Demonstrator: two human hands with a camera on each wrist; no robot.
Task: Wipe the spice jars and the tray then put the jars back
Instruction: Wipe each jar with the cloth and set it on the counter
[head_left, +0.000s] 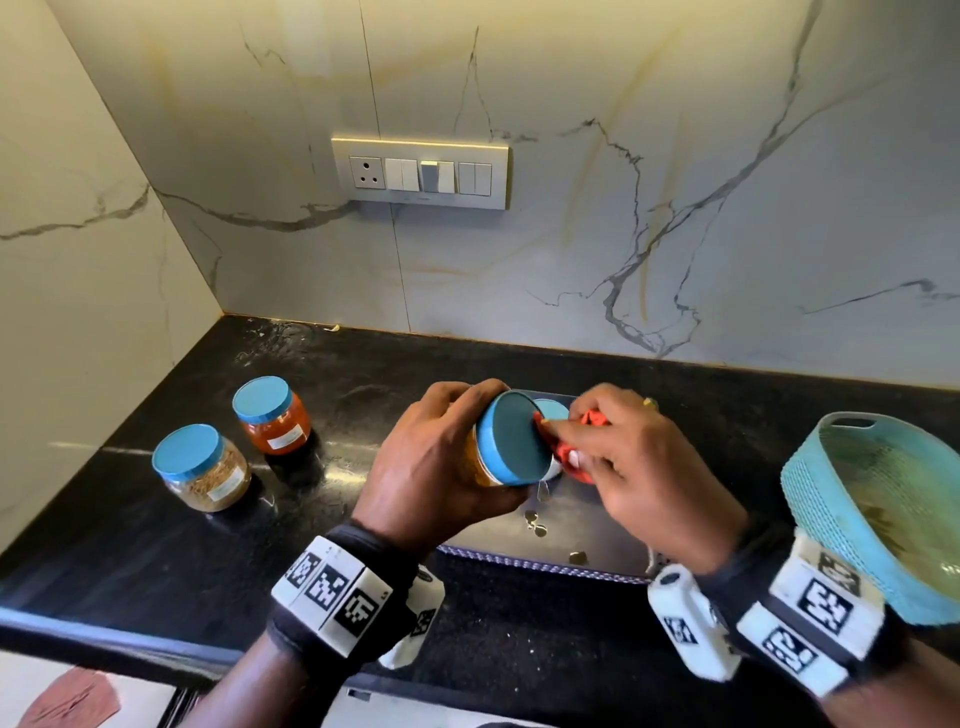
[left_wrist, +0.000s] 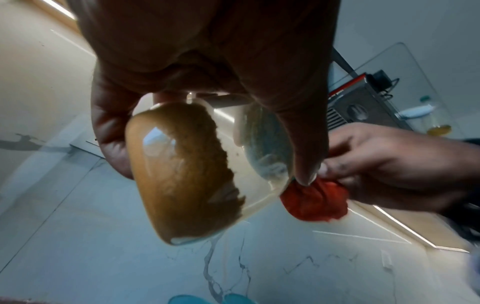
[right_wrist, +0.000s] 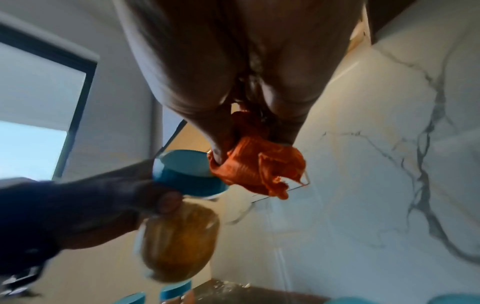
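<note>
At the far left of the black tabletop stood a jar of brownish seeds with a blue lid, and just right of it a jar of orange-red powder, both upright and well apart from the tray. They looked to me already dealt with and waiting to go back, though that is only a judgement.

Further right, the left hand was wrapped round a third jar, which held a yellow-brown powder. The jar was tipped on its side in the air above the tray, its blue lid turned toward the right hand. The fingers and thumb curled firmly around the clear body, as the left wrist view confirmed.

The right hand pinched a bunched orange cloth between thumb and fingers and pressed it against the lid's edge. So the step in hand seemed to be wiping this jar's lid. Next, I judged, the jar needed turning in the left hand so the cloth could reach the rest of the lid and the sides, then setting down beside the other two.

Behind the hands, a fourth jar showed only its blue lid. The dark metal tray below carried a few wet-looking spots and was yet to be wiped. At the far right sat a light blue basket.
</note>
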